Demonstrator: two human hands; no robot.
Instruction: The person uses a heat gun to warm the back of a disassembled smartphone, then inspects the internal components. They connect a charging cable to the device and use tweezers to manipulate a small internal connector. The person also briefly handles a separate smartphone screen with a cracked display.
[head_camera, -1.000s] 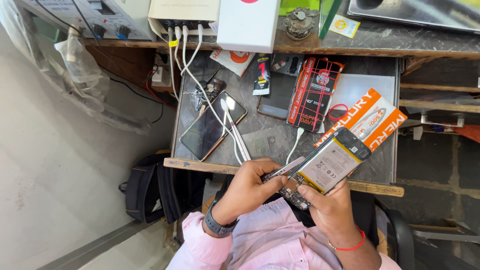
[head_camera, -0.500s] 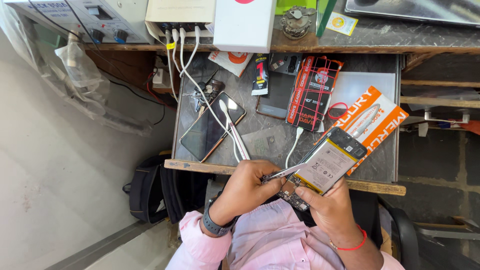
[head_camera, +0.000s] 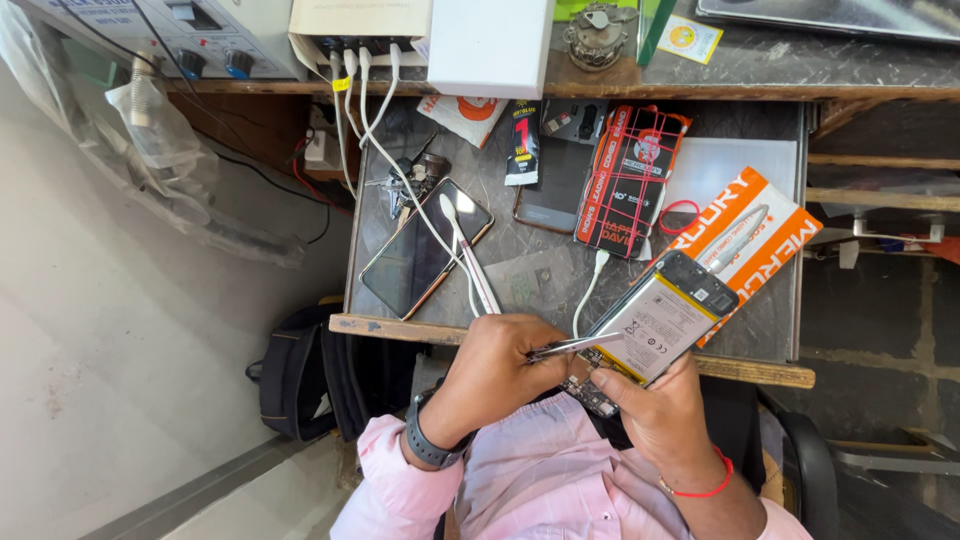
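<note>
My right hand (head_camera: 655, 415) holds an opened phone (head_camera: 655, 325) with its back off, so the pale battery shows, tilted over the front edge of the small work table (head_camera: 760, 372). In my left hand (head_camera: 497, 370) I pinch metal tweezers (head_camera: 572, 347), and their tips reach the lower end of the opened phone. A dark watch sits on my left wrist, a red thread band on my right.
On the table lie a dark phone (head_camera: 420, 250) with white cables across it, a white brush (head_camera: 470, 255), a red-and-black packet (head_camera: 630, 180), an orange-and-white box (head_camera: 745, 225) and a black tube (head_camera: 522, 140). A shelf behind holds a power supply (head_camera: 190, 40). A black bag (head_camera: 300, 375) sits below.
The opened phone and both hands have stayed close together at the table edge; the tweezers' tips have shifted slightly along the phone's lower end.
</note>
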